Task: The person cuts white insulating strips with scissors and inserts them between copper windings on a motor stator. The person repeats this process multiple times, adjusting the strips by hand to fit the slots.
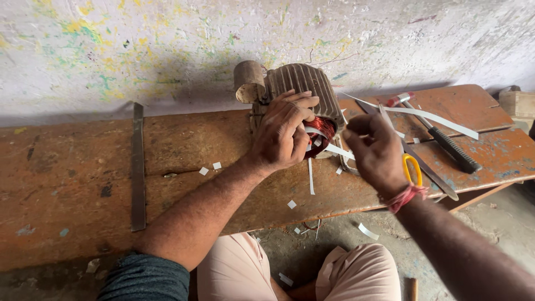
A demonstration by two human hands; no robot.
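1. Copper windings (322, 129) are showing red inside the motor's open end, and we are pressing our left hand (281, 136) over that opening, fingers curled on the rim, seemingly to keep the housing from rolling while we work.
2. We are holding our right hand (376, 151) just beside the opening, thumb and fingers pinched shut on a thin white strip (334, 149) that is running towards the windings; a pinch like this looks suited to steering so narrow a piece.
3. We are keeping the motor (304, 83) lying on its side on the bench (83, 167), ribbed grey casing up and open end facing us, which is putting the coils within easy reach.
4. Round our right wrist we are wearing a red thread (405, 196).
5. Near that hand, yellow-handled scissors (413, 169) are lying on the bench, with a black-handled tool (450, 146) and a long white strip (429, 117) further right, all close enough to grab.
6. Small white offcuts (292, 204) are lying scattered over the bench and floor.
7. Away to the left, a flat metal bar (137, 167) is lying across the bench, well apart from us.
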